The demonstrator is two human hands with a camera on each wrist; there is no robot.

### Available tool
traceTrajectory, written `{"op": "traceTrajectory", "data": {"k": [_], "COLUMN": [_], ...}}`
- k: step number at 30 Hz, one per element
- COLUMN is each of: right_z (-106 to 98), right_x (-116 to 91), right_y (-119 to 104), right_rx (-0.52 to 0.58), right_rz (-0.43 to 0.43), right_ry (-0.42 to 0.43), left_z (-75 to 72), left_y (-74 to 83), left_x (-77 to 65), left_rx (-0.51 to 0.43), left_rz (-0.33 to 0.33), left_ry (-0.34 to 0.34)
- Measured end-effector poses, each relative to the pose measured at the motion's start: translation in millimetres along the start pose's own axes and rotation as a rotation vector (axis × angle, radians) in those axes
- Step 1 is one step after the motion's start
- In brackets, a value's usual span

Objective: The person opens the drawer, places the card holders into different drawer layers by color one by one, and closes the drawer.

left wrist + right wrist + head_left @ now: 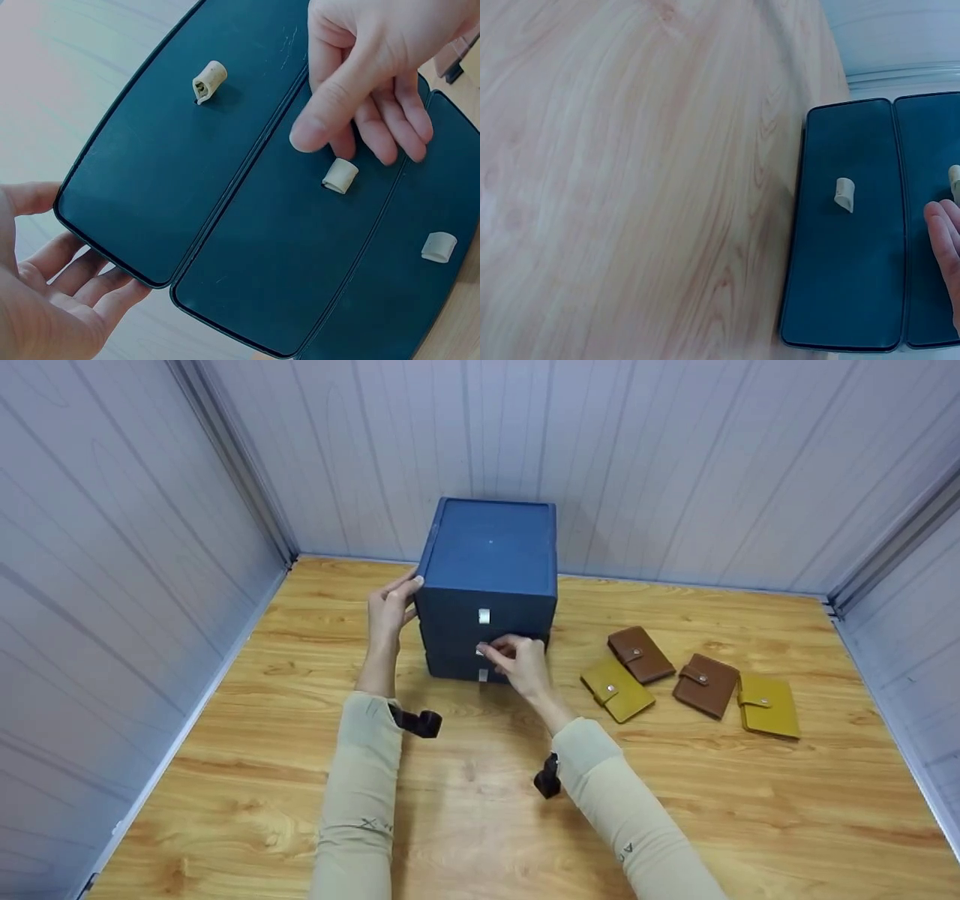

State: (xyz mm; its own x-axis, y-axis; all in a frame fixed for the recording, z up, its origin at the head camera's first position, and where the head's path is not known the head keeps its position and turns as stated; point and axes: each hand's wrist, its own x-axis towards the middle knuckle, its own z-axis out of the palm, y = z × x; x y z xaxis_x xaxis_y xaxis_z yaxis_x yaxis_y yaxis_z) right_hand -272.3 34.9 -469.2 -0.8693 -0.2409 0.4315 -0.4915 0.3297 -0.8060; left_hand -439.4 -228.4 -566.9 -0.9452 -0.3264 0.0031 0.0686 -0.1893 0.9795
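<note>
**Drawer cab. (495, 544): mid tab (341, 177) just L of R hand (523, 661), apparently unheld**

L hand (390, 606) against cab.'s L side at front edge; grip wide. Cab. upright on worktop (472, 817). Mid tab at ctr. of front, betw. top tab (484, 616) & bottom tab (483, 676), one upright line. R hand nearer; grip narrow, nothing held. Judgement: sideways offset, fingertips to tab, governs.

Two brown wallets (641, 655), two mustard wallets (619, 690), wood-grain surface (469, 795), pale panelled walls (660, 457)
</note>
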Motion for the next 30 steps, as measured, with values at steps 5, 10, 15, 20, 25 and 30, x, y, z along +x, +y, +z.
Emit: {"op": "traceTrajectory", "data": {"k": [5,10,15,20,25,30], "right_z": [2.7,5.3,7.0,8.1,9.5,10.4], "right_x": [-0.6,-0.8,-0.2,-0.7,-2.4,-6.0], "right_y": [3.2,3.8,3.2,0.3,-1.1,-0.5], "right_rx": [-0.016,-0.006,-0.028,-0.050,-0.025,-0.004], "right_rz": [0.020,0.085,0.103,0.093,0.094,0.085], "right_ry": [-0.021,-0.040,-0.055,-0.068,-0.054,-0.030], "left_z": [0.1,0.3,0.5,-0.7,-1.8,-0.7], "left_y": [-0.2,-0.1,0.3,-1.4,-1.9,-0.7], "left_x": [-0.5,-0.7,-0.8,-0.1,-0.1,-0.9], "left_rx": [0.007,0.000,0.007,0.008,0.008,-0.011], "left_rz": [0.004,0.008,0.011,0.017,0.027,0.025], "left_ry": [0.002,-0.020,-0.018,-0.023,-0.031,-0.036]}}
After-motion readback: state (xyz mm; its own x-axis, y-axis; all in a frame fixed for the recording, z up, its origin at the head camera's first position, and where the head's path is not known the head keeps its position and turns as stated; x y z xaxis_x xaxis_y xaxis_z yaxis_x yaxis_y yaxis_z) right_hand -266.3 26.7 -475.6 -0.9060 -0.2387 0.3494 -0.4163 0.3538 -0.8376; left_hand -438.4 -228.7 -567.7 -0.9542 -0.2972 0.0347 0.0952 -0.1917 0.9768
